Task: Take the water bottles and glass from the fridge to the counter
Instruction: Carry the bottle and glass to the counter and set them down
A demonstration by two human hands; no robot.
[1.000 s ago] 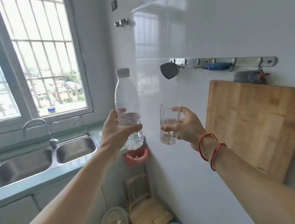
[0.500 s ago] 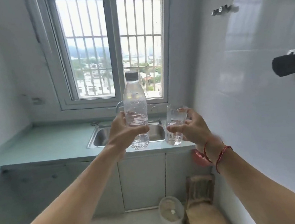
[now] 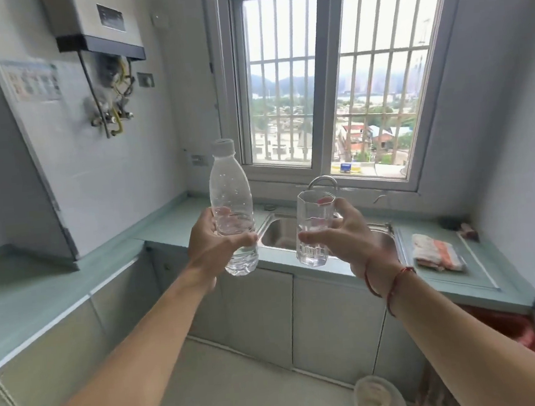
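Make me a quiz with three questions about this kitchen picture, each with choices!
1. Where is the folded orange-and-white cloth?
A. On the green counter right of the steel sink
B. In the sink
C. On the floor

2. How many clear plastic bottles show?
A. One
B. Two
C. Three

3. What is the bottle's state?
A. Capped, upright
B. Open, pouring
C. Lying down

Answers: 1 A, it lies on the counter beside the sink. 2 A, only the left hand holds one; the right hand holds a clear drinking glass. 3 A, white cap on, standing straight.

Upright clear capped water bottle (image 3: pixel 231 206), perhaps half-full; beside it, near-empty faceted glass (image 3: pixel 314 228).
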